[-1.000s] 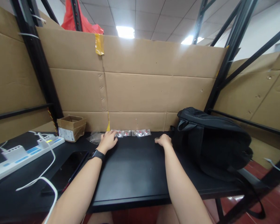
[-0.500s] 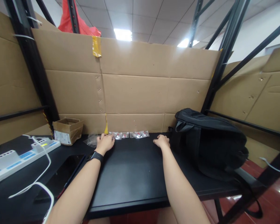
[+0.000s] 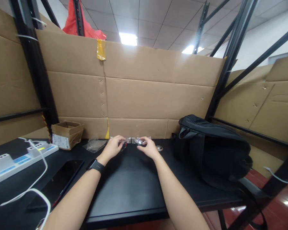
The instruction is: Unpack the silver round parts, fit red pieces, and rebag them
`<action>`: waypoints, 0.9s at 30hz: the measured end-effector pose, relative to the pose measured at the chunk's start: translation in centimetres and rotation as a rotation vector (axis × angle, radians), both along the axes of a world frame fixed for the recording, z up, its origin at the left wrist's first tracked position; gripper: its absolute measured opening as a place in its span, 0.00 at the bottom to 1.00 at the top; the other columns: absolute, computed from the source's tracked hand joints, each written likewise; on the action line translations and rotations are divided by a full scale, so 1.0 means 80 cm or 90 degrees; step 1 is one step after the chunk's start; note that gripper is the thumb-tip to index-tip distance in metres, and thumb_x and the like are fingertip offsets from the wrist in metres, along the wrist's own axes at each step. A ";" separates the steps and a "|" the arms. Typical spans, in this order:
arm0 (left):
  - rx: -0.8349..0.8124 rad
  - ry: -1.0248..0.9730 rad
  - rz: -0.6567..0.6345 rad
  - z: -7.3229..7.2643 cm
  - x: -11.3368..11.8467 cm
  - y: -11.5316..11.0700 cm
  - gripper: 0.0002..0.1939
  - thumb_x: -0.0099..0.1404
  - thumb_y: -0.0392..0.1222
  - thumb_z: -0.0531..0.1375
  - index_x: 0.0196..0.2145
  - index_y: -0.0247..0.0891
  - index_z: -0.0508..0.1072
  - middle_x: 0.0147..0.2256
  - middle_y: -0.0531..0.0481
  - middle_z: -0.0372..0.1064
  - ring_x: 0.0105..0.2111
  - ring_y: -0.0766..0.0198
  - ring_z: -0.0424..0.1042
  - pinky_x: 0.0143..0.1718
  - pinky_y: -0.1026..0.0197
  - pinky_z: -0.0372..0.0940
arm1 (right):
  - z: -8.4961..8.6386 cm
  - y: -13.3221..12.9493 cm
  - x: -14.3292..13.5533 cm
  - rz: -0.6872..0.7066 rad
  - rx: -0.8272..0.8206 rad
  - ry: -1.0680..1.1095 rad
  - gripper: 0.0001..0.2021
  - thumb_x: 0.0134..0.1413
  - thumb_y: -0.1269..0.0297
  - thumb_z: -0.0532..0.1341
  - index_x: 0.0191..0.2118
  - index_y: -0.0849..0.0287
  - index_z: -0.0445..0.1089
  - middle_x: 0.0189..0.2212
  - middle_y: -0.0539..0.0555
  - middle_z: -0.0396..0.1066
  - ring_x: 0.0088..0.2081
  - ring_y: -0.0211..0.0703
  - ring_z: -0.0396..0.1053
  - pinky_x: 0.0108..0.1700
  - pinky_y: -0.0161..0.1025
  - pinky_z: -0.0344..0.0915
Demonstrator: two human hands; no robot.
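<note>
At the back of the black table, my left hand [image 3: 113,147], with a dark watch on the wrist, is closed on a small dark item with a bit of red [image 3: 124,146]; its kind is too small to make out. My right hand [image 3: 149,148] is curved, with thumb and fingers apart, in front of the small clear packets [image 3: 135,140]. Those packets lie in a row along the cardboard wall, partly hidden by both hands. A small shiny round thing [image 3: 159,148] lies just right of my right hand.
Left of my hands lie a clear plastic bag [image 3: 95,144], a small open cardboard box [image 3: 67,134], a dark tablet-like device [image 3: 59,182] and a white power strip [image 3: 19,163] with cables. A black backpack [image 3: 213,150] stands at the right. Cardboard [image 3: 136,99] walls the back.
My right hand has moved left from beside the backpack to the packets. The round shiny thing shows where that hand was. My left hand has shifted right and now holds the small dark item.
</note>
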State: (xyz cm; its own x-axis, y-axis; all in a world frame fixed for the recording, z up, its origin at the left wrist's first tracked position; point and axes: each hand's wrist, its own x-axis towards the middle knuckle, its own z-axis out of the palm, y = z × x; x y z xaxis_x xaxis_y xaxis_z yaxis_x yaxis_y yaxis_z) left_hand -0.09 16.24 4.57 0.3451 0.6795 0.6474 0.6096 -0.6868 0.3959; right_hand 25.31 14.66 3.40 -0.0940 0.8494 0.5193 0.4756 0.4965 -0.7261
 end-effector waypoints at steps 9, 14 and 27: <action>-0.105 -0.149 -0.150 0.004 0.046 -0.028 0.12 0.65 0.39 0.59 0.46 0.40 0.77 0.45 0.45 0.76 0.42 0.59 0.78 0.48 0.55 0.72 | -0.007 -0.012 -0.041 0.218 -0.164 0.253 0.37 0.34 0.61 0.77 0.54 0.52 0.64 0.49 0.57 0.73 0.37 0.44 0.77 0.43 0.46 0.74; -0.102 -0.182 -0.100 0.010 0.039 -0.030 0.24 0.62 0.41 0.63 0.56 0.40 0.69 0.46 0.44 0.75 0.43 0.58 0.77 0.46 0.55 0.72 | 0.006 -0.025 -0.033 0.295 -0.274 0.366 0.37 0.36 0.61 0.77 0.54 0.49 0.63 0.49 0.54 0.73 0.37 0.43 0.77 0.39 0.43 0.75; -0.081 -0.129 -0.105 0.026 0.041 -0.047 0.19 0.66 0.47 0.61 0.53 0.43 0.73 0.51 0.44 0.72 0.44 0.59 0.74 0.48 0.55 0.68 | 0.012 -0.027 -0.026 0.388 -0.349 0.483 0.22 0.47 0.52 0.73 0.45 0.52 0.68 0.36 0.50 0.76 0.38 0.42 0.75 0.40 0.39 0.69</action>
State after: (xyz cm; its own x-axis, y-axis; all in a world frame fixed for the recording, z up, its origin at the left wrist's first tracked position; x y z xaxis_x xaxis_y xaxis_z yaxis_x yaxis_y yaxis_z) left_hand 3.19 12.51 6.62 0.3292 0.7059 0.6272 0.3936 -0.7063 0.5884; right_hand 23.22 12.50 4.32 -0.3908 0.9009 0.1888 -0.3980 0.0196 -0.9172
